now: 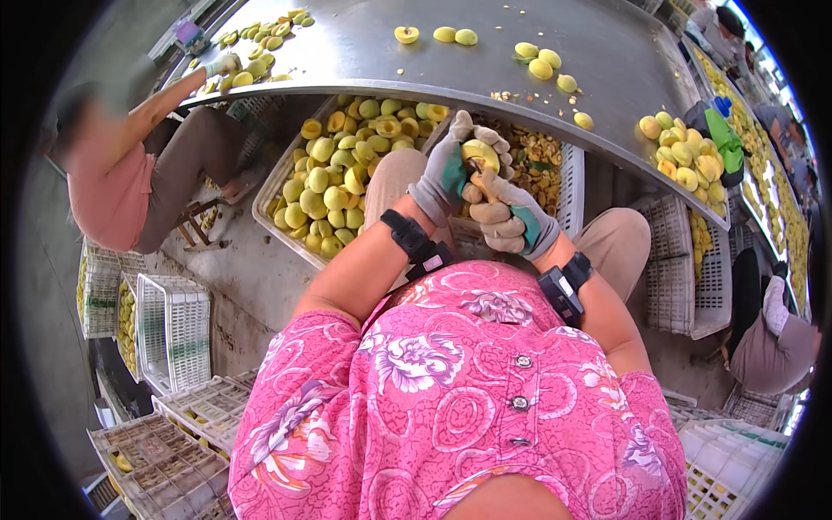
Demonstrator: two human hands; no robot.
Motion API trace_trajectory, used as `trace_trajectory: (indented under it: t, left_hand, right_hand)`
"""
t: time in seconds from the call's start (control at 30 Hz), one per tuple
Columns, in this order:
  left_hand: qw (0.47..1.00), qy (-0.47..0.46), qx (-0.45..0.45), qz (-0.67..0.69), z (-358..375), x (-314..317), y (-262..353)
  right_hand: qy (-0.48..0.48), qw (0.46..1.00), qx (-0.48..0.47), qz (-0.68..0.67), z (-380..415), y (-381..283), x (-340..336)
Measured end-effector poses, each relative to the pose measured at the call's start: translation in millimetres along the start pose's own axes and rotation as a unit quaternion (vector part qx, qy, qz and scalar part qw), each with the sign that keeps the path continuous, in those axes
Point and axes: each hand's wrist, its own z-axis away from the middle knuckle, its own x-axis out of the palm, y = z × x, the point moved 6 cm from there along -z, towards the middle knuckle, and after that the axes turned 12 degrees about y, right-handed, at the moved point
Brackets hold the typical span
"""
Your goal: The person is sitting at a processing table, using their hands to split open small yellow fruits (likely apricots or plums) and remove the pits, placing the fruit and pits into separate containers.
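Observation:
Both hands wear pale gloves with green patches and meet above my lap. My left hand [446, 173] grips a yellow-green peach half [479, 156], its cut face turned toward me. Closed fingers of my right hand [511, 215] press up against the peach from below. Something thin and brown shows between those fingers and the fruit, too small to make out. Left of my knees stands a crate of halved peaches [334, 178]. Beneath my hands, another crate holds brown pits and scraps [533, 165].
A metal table [347, 52] spans the front, with scattered peaches [539, 62] and a heap [685, 156] at its right edge. A co-worker [113, 173] sits at the left, reaching onto the table. White crates [178, 329] stand behind me on both sides.

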Motion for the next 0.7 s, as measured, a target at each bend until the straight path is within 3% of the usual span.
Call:
trace_trajectory:
  t: [0.07,0.2,0.27,0.3,0.33,0.4,0.43,0.5,0.53,0.57,0.6,0.63,0.67,0.7]
  left_hand:
    - [0.997,-0.02,0.003,0.077,-0.8,-2.6,0.6]
    - [0.988,0.117,0.092,0.041,0.1,-30.8,12.9]
    - [0.967,0.127,0.112,0.19,4.5,-49.3,32.8]
    - [0.946,0.237,0.163,0.147,17.3,-64.2,51.1]
    - [0.933,0.248,0.235,0.113,29.0,-72.8,71.7]
    - [0.887,0.293,0.355,-0.051,61.6,-106.3,117.2]
    - [0.787,0.381,0.441,-0.201,86.4,-123.5,141.7]
    - [0.646,0.443,0.516,-0.346,127.1,-155.7,162.4]
    - [0.433,0.48,0.458,-0.61,146.7,-152.8,168.9]
    - [0.375,0.458,0.397,-0.702,153.9,-185.2,167.6]
    - [0.307,0.43,0.331,-0.782,156.1,-214.1,162.2]
    - [0.275,0.413,0.304,-0.814,163.1,-216.9,158.4]
    - [0.239,0.396,0.276,-0.842,163.9,-216.0,155.7]
    - [0.259,0.431,0.189,-0.844,159.5,-211.0,163.5]
  right_hand:
    - [-0.049,0.998,0.021,-0.024,-5.3,-0.8,-3.7]
    - [-0.066,0.996,0.038,-0.051,-19.1,-1.2,-3.2]
    - [-0.084,0.996,0.033,-0.021,-20.6,-0.1,2.3]
    - [-0.095,0.995,0.02,0.007,-19.3,-1.8,5.5]
    - [-0.096,0.995,0.02,0.007,-18.1,-6.2,6.2]
    - [0.082,0.98,-0.025,0.178,-13.2,-19.3,-13.8]
    - [0.163,0.943,-0.052,0.285,-5.7,-32.2,-15.4]
    - [0.286,0.867,-0.126,0.388,0.0,-55.3,-49.6]
    - [0.366,0.823,-0.153,0.406,3.8,-62.6,-69.7]
    - [0.409,0.779,-0.194,0.435,7.0,-68.2,-89.8]
    - [0.476,0.688,-0.167,0.522,9.6,-72.3,-120.7]
    - [0.411,0.521,-0.236,0.71,5.2,-71.0,-159.4]
    - [0.363,0.479,0.032,0.798,11.2,-51.2,-159.8]
    - [0.287,0.447,0.096,0.842,13.4,-38.8,-162.7]
